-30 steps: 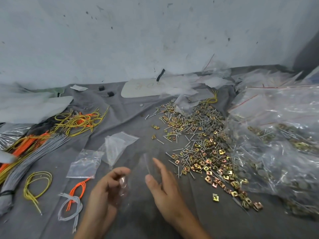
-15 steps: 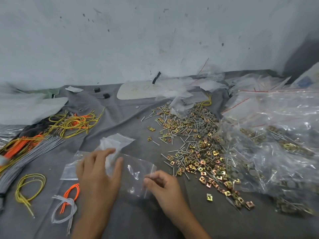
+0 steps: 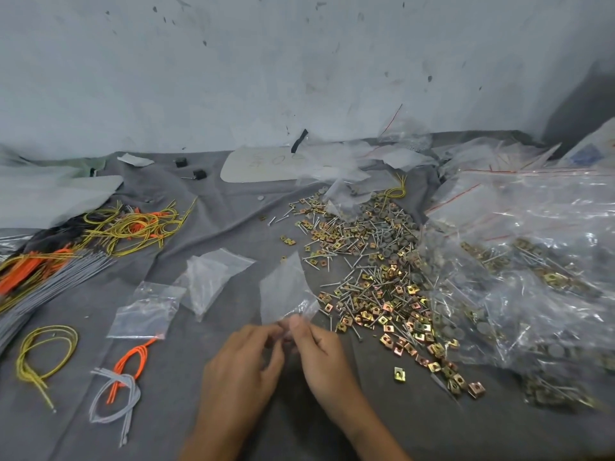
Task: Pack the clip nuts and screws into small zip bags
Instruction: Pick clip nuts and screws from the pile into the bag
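Note:
A small clear zip bag [image 3: 283, 291] stands upright above my fingers at the middle of the grey cloth. My left hand [image 3: 243, 367] and my right hand [image 3: 319, 354] meet at its lower edge, and both pinch it between fingertips. To the right lies a wide heap of brass clip nuts and silver screws [image 3: 372, 281]. One clip nut [image 3: 399, 374] lies apart near my right wrist. Two more empty zip bags lie to the left: a flat one [image 3: 146, 311] and a crumpled one [image 3: 209, 277].
Large clear bags [image 3: 519, 267] with packed nuts and screws fill the right side. Yellow, orange and grey cable ties [image 3: 129, 224] lie at the left, with small loops [image 3: 114, 387] near my left hand. A white card [image 3: 259, 164] lies by the wall.
My left hand left the flat bags at the left and came to the right hand. The small bag has risen from the cloth and now stands between both hands' fingertips.

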The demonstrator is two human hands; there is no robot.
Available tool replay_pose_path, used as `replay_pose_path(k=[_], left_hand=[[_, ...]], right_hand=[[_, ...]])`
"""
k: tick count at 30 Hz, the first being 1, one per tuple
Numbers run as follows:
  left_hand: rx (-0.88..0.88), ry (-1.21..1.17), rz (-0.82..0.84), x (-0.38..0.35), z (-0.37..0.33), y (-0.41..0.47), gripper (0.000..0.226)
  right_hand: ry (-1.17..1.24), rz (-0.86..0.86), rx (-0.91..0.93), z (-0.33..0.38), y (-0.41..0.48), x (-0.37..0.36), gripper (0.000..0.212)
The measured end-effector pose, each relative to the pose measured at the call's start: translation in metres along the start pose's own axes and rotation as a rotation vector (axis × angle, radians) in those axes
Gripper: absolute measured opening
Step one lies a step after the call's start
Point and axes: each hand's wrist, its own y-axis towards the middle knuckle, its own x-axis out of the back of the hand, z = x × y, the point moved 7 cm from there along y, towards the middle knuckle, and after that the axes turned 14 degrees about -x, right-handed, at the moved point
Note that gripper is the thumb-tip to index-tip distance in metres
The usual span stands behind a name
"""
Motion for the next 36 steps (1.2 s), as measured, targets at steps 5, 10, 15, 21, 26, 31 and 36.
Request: replay_pose_path(k=[5,10,15,21,26,31,36], left_hand=[[0.004,-0.074,0.028,0.003,0.006,0.002,0.012],[0.246,-0.399,0.033,-0.005,0.027,-0.005,0.020],[0.385,-0.512,-0.002,-0.012,0.037,-0.010,0.017],[0.277,-0.305,-0.014,-0.007,0.027,-0.006,0.023],[0.132,-0.212,0.004,-0.005,0.016,-0.001,0.022],[0.101,-0.182,-0.015,-0.002,0.015,0.001,0.019],[-0.018,-0.170,-0.280,0.016,0.006,0.006,0.028]], right_hand=[[-0.039,-0.052,0.085,0.006,-0.001,0.004,0.024],[-0.094,-0.030,0.102,0.006,-0.007,0.003,0.029],[-0.154,0.009,0.125,0.008,-0.008,0.001,0.027],[-0.240,-0.022,0.120,0.001,-0.004,-0.002,0.026],[-0.301,-0.008,0.107,0.000,-0.004,-0.004,0.023],[-0.301,-0.025,0.108,0.003,-0.005,-0.005,0.025],[-0.214,-0.047,0.130,0.004,-0.006,-0.002,0.018]])
